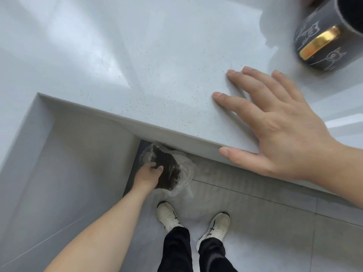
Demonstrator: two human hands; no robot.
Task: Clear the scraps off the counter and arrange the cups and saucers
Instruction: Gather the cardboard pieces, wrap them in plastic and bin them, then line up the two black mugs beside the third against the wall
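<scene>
Camera: one, worn on my head.
Facing: steeply down over the table (pixel 176 79) edge to the floor (pixel 275 222).
Nearness: table close; my shoes (pixel 169 215) far below.

Home kitchen: speckled white counter (pixel 167 75), dark cat-print mug (pixel 322 34), tiled floor (pixel 275 222).

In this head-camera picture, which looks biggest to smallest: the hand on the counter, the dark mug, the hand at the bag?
1. Right hand, though it is nearest the camera.
2. Dark mug, cut off by the frame.
3. Left hand, far below at the plastic bag.
</scene>
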